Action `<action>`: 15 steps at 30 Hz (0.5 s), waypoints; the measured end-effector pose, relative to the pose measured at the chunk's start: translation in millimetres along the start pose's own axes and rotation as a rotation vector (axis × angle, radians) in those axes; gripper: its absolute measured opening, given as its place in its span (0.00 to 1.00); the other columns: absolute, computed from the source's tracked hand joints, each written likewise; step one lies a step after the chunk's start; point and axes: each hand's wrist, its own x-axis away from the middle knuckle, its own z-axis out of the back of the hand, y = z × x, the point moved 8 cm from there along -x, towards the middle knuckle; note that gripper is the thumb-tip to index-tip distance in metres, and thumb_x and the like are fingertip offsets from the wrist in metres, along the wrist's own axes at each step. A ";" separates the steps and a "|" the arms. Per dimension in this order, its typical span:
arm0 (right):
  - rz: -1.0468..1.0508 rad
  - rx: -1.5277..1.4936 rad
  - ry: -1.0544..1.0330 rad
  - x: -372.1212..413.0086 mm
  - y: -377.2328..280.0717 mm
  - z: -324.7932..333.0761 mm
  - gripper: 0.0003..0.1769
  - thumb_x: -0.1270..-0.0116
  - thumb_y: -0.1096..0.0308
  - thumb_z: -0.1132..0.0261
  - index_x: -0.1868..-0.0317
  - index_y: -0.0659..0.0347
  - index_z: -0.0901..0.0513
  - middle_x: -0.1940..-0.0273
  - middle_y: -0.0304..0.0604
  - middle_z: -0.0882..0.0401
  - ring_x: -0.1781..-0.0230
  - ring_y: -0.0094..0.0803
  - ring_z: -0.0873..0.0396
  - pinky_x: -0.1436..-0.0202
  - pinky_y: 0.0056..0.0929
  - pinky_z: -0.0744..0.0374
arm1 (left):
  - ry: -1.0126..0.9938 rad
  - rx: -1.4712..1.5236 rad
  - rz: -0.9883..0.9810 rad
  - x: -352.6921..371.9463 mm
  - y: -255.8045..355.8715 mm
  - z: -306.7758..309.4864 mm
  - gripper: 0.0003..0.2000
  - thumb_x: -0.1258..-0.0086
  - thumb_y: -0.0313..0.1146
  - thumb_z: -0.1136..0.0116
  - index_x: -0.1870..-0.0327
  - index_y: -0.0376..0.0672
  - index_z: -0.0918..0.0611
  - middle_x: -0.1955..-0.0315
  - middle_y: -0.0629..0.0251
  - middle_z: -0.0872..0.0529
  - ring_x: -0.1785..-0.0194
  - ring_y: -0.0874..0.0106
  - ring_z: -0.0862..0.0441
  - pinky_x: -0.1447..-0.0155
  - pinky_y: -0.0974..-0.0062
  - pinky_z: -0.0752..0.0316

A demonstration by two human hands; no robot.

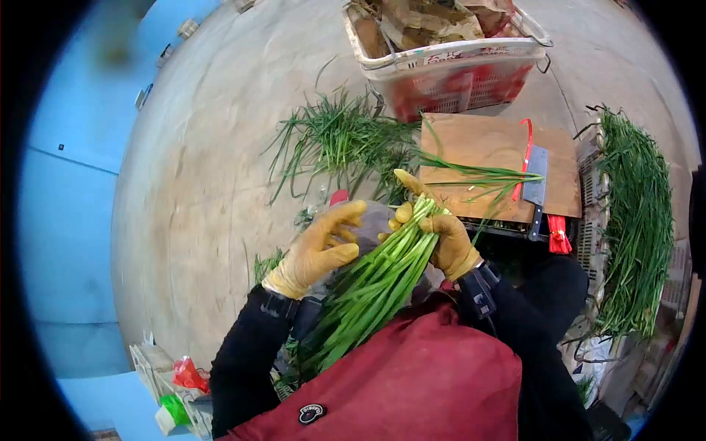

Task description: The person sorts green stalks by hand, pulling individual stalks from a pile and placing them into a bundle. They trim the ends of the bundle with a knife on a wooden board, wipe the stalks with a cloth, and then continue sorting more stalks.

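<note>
My right hand [448,239], in a yellow glove, grips a bunch of garlic chives [386,279] near its pale stem ends. The green leaves slant down to the left across my lap, over a dark red apron [412,375]. To the left of the bunch is my left hand [320,246], also gloved, with its fingers apart and nothing in them. Ahead and to the right, a wooden board [471,140] bears a few loose chives [478,175], a cleaver [537,180] and a red strip [526,147].
A heap of chives [331,140] lies on the floor ahead. At right stands a crate [592,191] piled with long chives [636,228]. Beyond the board is a white and red basket [456,81]. Red ties [559,234] hang by the board's near corner. Red and green bags [190,375] are at lower left.
</note>
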 end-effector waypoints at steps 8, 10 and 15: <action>0.012 0.463 0.090 36.6 -36.8 -0.2 0.42 0.44 0.71 0.31 0.28 0.60 0.34 0.44 0.43 0.21 0.44 0.33 0.22 0.37 0.32 0.26 | -0.221 0.557 0.463 6.4 -39.9 -90.3 0.29 0.28 0.46 0.44 0.33 0.36 0.29 0.44 0.62 0.19 0.45 0.72 0.20 0.40 0.72 0.25; 0.045 0.627 0.174 49.5 -46.7 15.5 0.40 0.45 0.70 0.30 0.29 0.61 0.32 0.44 0.40 0.22 0.43 0.29 0.25 0.36 0.29 0.28 | -0.155 0.648 0.500 6.3 -46.9 -87.7 0.25 0.25 0.44 0.48 0.35 0.36 0.27 0.46 0.63 0.18 0.47 0.74 0.19 0.42 0.74 0.23; 0.057 0.724 0.128 60.0 -68.8 24.2 0.36 0.40 0.65 0.30 0.31 0.64 0.30 0.45 0.38 0.22 0.45 0.26 0.26 0.38 0.27 0.29 | -0.160 0.507 0.464 -3.1 -59.1 -82.6 0.21 0.21 0.43 0.55 0.40 0.35 0.22 0.50 0.65 0.15 0.51 0.77 0.18 0.45 0.76 0.23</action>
